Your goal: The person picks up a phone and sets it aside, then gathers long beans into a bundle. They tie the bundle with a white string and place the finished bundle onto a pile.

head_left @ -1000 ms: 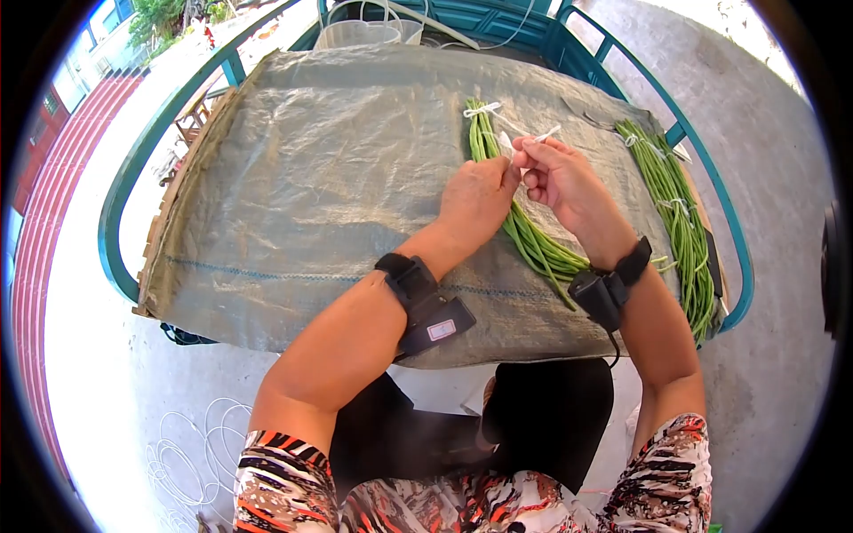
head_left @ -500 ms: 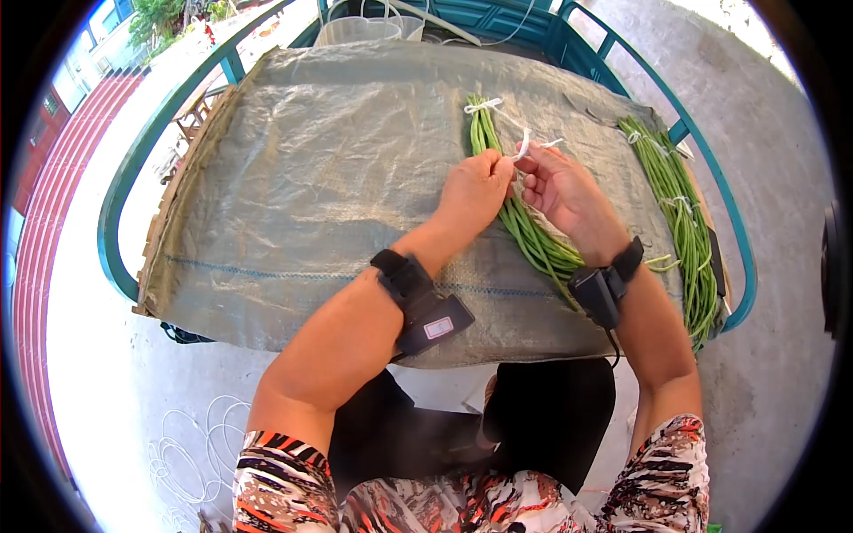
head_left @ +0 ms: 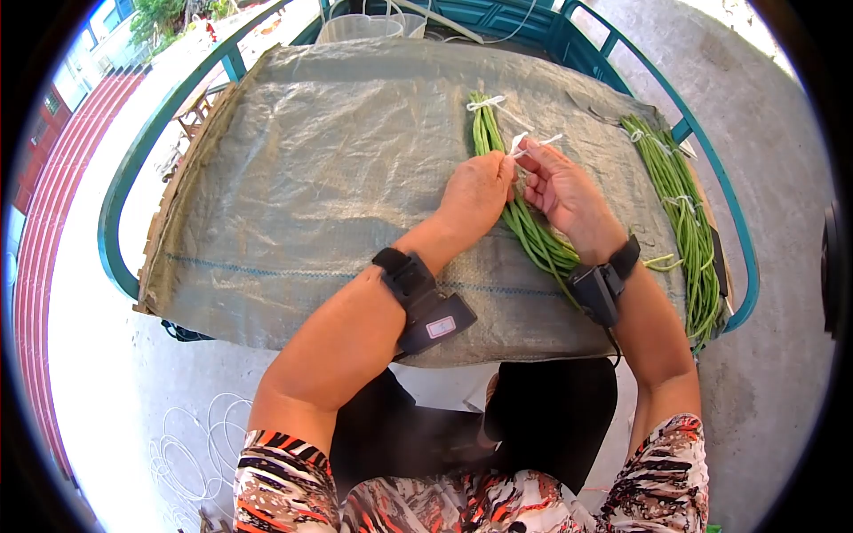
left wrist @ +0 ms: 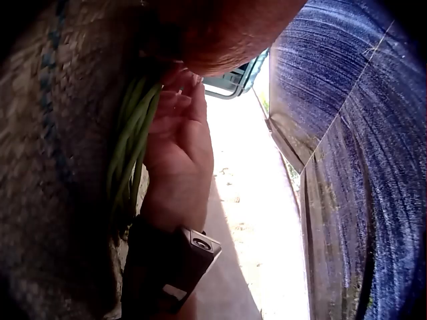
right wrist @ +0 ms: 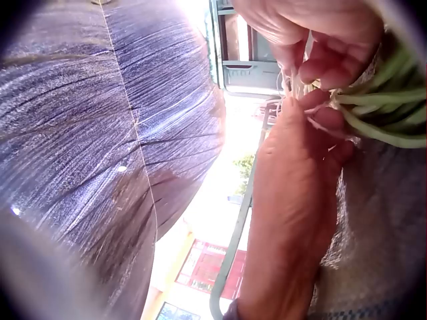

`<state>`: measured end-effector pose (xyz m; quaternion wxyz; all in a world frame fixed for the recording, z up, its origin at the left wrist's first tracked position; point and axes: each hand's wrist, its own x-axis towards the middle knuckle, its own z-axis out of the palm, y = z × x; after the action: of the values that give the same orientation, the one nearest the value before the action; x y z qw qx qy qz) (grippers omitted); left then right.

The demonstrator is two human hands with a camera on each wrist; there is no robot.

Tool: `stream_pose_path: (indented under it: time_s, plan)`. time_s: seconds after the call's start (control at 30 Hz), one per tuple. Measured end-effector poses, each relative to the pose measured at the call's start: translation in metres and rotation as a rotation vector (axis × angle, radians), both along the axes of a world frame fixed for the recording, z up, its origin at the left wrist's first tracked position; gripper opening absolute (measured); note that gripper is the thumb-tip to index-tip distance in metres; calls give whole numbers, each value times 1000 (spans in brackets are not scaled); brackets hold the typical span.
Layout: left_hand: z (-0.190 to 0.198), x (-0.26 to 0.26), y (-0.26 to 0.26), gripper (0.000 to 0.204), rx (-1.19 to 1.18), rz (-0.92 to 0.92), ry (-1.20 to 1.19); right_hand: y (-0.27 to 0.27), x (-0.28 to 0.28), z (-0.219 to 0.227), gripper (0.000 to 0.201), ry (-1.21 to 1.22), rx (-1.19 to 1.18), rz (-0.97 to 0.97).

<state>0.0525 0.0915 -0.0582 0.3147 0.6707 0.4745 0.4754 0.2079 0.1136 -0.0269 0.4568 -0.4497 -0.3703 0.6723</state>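
Observation:
A bundle of long green beans (head_left: 538,240) lies curved on a woven sheet, its upper end bound with a white tie (head_left: 485,104). Around the middle of it, my left hand (head_left: 477,194) pinches a second white tie (head_left: 518,144) between thumb and forefinger. From the other side my right hand (head_left: 569,188) pinches the same tie, its lower fingers curled toward the palm. In the right wrist view the fingertips of both hands meet at the strip, right beside the beans (right wrist: 393,100). My left hand hides part of the bundle in the head view.
A second tied bean bundle (head_left: 673,209) lies along the sheet's right side. The grey woven sheet (head_left: 329,195) covers a teal-railed cart bed (head_left: 702,142). Clear plastic containers (head_left: 360,30) stand at the back, and loose white cord (head_left: 200,457) lies on the ground at left.
The white tie between my fingertips has changed shape, first standing up as a loop, now lower and drawn in. Both hands stay at nearly the same spot over the bundle.

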Motion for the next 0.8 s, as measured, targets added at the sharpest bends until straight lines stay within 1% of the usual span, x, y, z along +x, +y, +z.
stream_pose_path:
  time_s: [0.1, 0.17, 0.27, 0.37, 0.4, 0.47, 0.6, 0.67, 0.7, 0.73, 0.8]
  plan:
    - [3, 1, -1, 28, -125, 23, -159, -3, 0, 0, 15, -6, 1, -32]
    - [4, -2, 1, 26, -211, 2, -244, -6, 5, -1, 16, -8, 4, -40]
    - [4, -5, 6, 21, -346, -25, -408, -16, 16, 3, 18, -93, 43, -91]
    - [7, -9, 6, 15, -427, -71, -557, -28, 27, 5, 16, -250, 128, 26]
    - [9, -11, 4, 13, -445, -90, -601, -34, 27, 8, 15, -339, 171, 61]
    - [14, -15, 2, 12, -455, -107, -586, -43, 27, 13, 14, -512, 260, 130]
    - [15, -15, 0, 11, -437, -84, -505, -47, 29, 15, 12, -662, 463, 253]
    - [16, -14, 0, 9, -375, -57, -349, -49, 29, 19, 12, -697, 533, 307]
    - [16, -14, 0, 9, -343, -43, -271, -41, 34, 13, 13, -782, 724, 315]
    - [16, -13, -1, 9, -243, -30, -193, -30, 38, 7, 15, -866, 916, 321]
    - [13, -10, -3, 9, -45, -8, -39, -17, 41, 4, 17, -923, 953, 262]
